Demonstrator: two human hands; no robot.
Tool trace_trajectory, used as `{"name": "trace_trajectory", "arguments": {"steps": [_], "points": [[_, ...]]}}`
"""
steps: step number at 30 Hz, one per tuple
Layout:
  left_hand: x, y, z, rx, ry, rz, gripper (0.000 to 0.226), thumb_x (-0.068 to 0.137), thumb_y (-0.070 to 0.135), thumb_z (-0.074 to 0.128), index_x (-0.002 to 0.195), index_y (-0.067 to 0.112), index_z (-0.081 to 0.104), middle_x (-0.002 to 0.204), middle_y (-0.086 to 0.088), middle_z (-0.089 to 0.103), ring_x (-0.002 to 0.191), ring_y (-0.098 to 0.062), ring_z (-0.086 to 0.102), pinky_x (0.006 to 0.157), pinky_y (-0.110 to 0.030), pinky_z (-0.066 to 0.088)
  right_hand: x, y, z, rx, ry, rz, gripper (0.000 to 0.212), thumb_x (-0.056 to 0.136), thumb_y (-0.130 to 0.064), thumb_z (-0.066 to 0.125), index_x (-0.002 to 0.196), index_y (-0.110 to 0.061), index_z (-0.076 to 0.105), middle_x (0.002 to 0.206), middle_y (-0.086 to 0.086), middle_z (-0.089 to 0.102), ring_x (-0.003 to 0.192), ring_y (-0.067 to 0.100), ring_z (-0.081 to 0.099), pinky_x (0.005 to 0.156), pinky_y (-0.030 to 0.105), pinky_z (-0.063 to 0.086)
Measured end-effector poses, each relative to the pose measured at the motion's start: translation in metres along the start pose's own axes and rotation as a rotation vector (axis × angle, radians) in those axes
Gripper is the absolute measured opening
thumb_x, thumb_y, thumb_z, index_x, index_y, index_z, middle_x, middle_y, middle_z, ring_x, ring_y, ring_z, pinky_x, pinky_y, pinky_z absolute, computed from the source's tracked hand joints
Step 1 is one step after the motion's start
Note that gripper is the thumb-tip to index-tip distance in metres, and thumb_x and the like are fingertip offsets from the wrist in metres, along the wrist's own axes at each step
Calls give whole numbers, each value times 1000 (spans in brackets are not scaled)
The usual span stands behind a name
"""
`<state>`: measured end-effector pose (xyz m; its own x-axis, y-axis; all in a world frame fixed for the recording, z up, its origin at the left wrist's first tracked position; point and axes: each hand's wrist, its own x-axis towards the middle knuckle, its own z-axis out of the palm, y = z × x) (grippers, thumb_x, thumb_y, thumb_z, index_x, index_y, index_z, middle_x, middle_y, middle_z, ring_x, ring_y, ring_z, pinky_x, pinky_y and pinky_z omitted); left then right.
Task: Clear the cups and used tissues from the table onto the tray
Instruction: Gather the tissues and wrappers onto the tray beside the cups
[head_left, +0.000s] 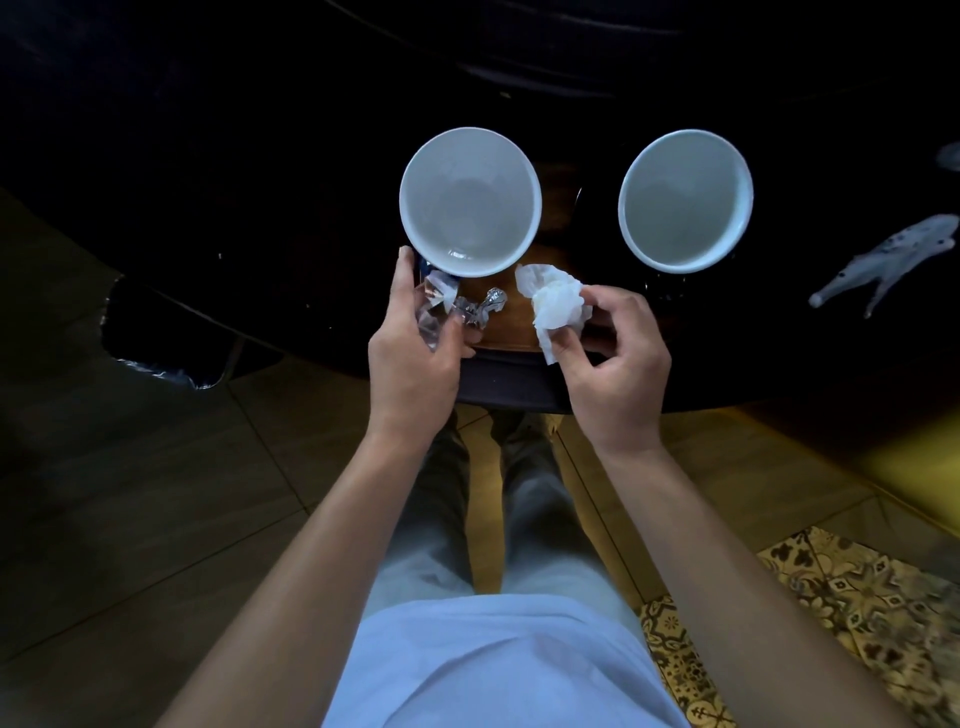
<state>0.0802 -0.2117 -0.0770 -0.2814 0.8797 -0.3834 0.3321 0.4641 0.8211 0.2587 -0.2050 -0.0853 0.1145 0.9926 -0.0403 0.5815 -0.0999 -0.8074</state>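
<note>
Two empty white cups stand side by side: the left cup on the brown wooden tray, the right cup over the dark surface at the tray's right side. My right hand pinches a crumpled white tissue above the tray's near right part. My left hand is closed on a clear, crinkled plastic wrapper at the tray's near left. A small silver foil scrap lies on the tray between my hands.
The black glossy table curves around the tray, its near edge just beyond my legs. A pale printed shape shows on the dark surface at far right. Tiled floor and a patterned rug lie below.
</note>
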Motion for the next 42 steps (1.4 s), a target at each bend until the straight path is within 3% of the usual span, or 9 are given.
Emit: {"name": "trace_trajectory", "arguments": {"steps": [5,8,11,14,19,28,32,36,42], "points": [[0,0,0,47,53,45,26,104,16,57,128,8,57,76,-2,71,58,-8,69,56,-22,57,0,2,-1,4,9,-9,35,85,-17,80,115,-5,66,112,8,66,104,21,65,85,23,55],[3,1,2,150,74,90,8,102,20,62,97,14,59,70,5,64,55,-5,64,54,-12,48,-1,3,0,13,10,-5,35,85,-18,79,115,-6,66,113,7,66,105,22,65,86,37,58],[8,-2,1,306,141,149,22,97,16,68,82,15,52,78,10,50,64,-1,52,59,-5,37,-2,3,0,26,2,4,36,85,-19,80,116,-5,66,114,8,66,106,20,65,84,27,58],[10,-5,-2,373,142,131,16,94,18,70,101,5,63,94,5,54,76,-5,50,66,-3,38,-3,3,-1,26,-6,1,37,86,-20,80,117,-5,66,114,8,66,106,20,65,83,20,56],[4,-2,-7,428,49,85,48,93,25,67,136,9,53,119,0,54,90,-3,47,66,-7,38,-3,3,-1,18,-6,1,37,86,-20,79,117,-6,65,115,7,66,107,18,64,84,22,57],[5,-1,-14,461,-28,129,46,92,6,50,139,8,50,134,-7,49,111,-15,53,84,-31,51,-1,1,-1,19,-3,-7,36,85,-19,80,116,-5,66,113,9,66,104,14,63,82,6,47],[7,-2,-16,412,2,121,48,97,1,47,144,8,46,135,-8,55,110,-4,48,84,-6,42,-1,0,-1,32,-5,-3,37,86,-21,79,117,-6,66,114,6,65,105,13,62,82,7,48],[9,-6,-20,393,56,209,36,104,14,48,140,9,50,110,-9,70,95,-20,66,74,-27,48,0,2,-2,32,-13,2,37,87,-22,79,118,-7,66,115,5,66,106,15,64,82,13,52],[14,-3,-18,486,56,213,52,93,17,70,140,6,51,130,-9,59,113,-12,56,85,-8,38,1,0,-2,35,-9,5,37,86,-19,79,117,-6,66,114,7,66,104,15,64,81,7,48]]}}
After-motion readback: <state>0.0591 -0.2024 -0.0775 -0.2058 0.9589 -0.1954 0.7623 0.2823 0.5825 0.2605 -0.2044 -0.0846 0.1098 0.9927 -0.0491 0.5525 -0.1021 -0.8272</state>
